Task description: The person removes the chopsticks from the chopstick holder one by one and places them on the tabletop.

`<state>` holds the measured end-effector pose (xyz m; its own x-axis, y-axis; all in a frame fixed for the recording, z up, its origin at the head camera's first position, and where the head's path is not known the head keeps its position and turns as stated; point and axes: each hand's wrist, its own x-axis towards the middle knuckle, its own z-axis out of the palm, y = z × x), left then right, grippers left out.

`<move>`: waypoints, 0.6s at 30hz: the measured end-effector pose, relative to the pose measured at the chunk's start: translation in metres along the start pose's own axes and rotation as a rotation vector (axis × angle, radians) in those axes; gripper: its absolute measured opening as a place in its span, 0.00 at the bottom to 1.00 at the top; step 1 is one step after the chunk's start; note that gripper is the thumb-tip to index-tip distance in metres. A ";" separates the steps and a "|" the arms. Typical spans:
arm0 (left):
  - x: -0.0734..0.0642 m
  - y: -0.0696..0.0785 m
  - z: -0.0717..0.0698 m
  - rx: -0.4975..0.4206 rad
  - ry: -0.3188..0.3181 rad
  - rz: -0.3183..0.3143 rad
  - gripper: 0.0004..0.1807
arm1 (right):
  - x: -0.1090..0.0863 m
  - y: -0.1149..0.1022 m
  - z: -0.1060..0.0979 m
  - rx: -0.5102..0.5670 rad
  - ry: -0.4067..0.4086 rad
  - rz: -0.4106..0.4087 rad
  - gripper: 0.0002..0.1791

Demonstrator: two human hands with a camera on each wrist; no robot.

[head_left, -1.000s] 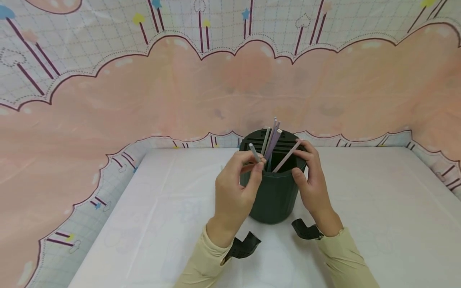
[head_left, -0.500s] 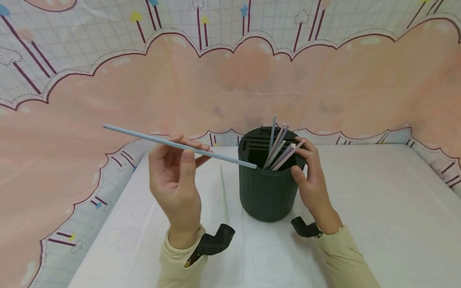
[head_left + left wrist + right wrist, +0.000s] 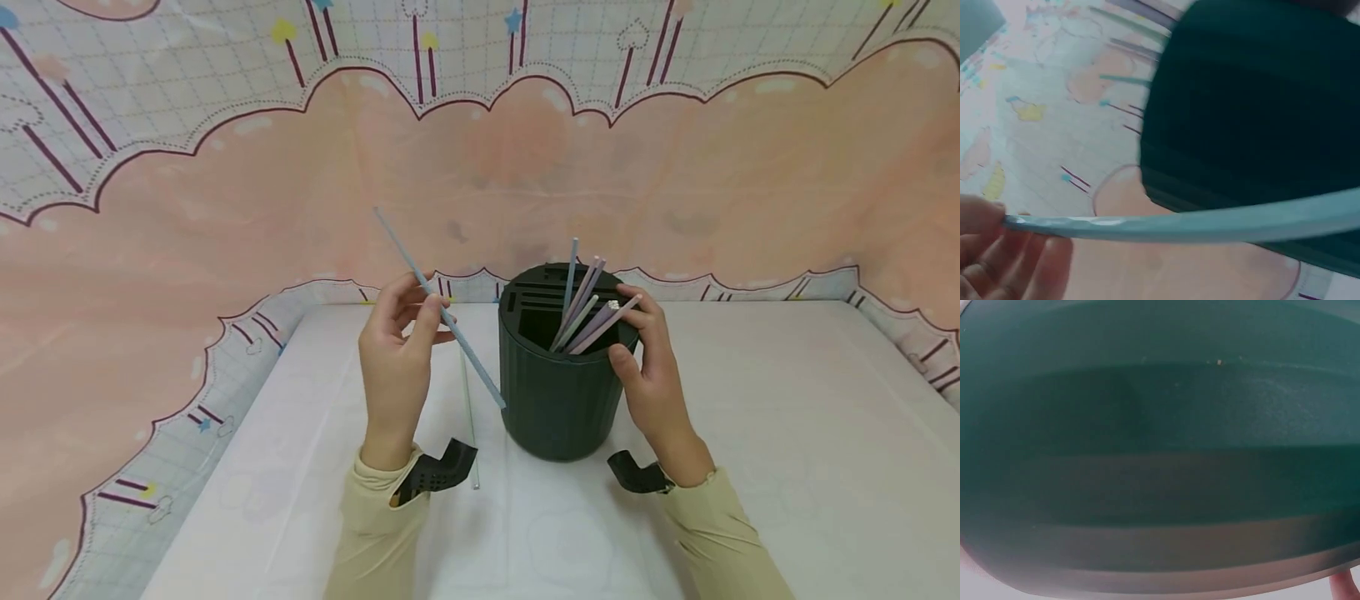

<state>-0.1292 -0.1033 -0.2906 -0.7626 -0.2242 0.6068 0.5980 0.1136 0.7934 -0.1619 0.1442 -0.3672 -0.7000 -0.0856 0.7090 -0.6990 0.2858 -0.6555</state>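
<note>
My left hand (image 3: 397, 358) pinches a thin light-blue straw-like stick (image 3: 472, 358) between thumb and fingers. The stick slants, its upper end to the left and its lower end beside a dark green bucket (image 3: 562, 408). In the left wrist view the same stick (image 3: 1210, 226) crosses in front of the bucket (image 3: 1254, 112). Several purple, blue and pale green sticks (image 3: 585, 312) lean out of the bucket's half-covered top. My right hand (image 3: 656, 379) grips the bucket's right rim. Bucket wall (image 3: 1166, 487) fills most of the right wrist view, one fingertip (image 3: 1342, 586) showing at the corner.
A pale green stick (image 3: 468, 417) lies on the white table (image 3: 787, 433), left of the bucket. Black wrist camera mounts (image 3: 442, 467) stick out from both sleeves. A patterned peach cloth (image 3: 315, 225) hangs behind the table.
My left hand has drawn the blue stick away from the bucket's top to the left, then tipped it steeper with its lower end down. My right hand stays on the rim.
</note>
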 end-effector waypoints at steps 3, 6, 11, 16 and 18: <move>0.002 -0.027 0.001 0.115 -0.032 -0.063 0.13 | 0.000 0.002 -0.001 0.001 0.002 0.003 0.28; 0.002 -0.051 0.003 0.239 -0.069 -0.134 0.14 | 0.001 0.004 -0.001 0.005 0.004 0.002 0.28; -0.002 -0.082 0.010 0.465 -0.193 -0.269 0.15 | 0.002 0.006 0.000 0.008 0.004 -0.004 0.27; -0.011 -0.103 0.016 0.647 -0.328 -0.371 0.17 | 0.002 0.005 0.000 0.005 -0.002 0.005 0.27; -0.013 -0.110 0.017 0.683 -0.359 -0.407 0.18 | 0.002 0.004 0.000 0.012 -0.005 0.003 0.27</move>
<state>-0.1887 -0.0964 -0.3848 -0.9853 -0.0678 0.1566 0.0708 0.6726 0.7366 -0.1658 0.1455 -0.3684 -0.7028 -0.0892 0.7058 -0.6985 0.2745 -0.6608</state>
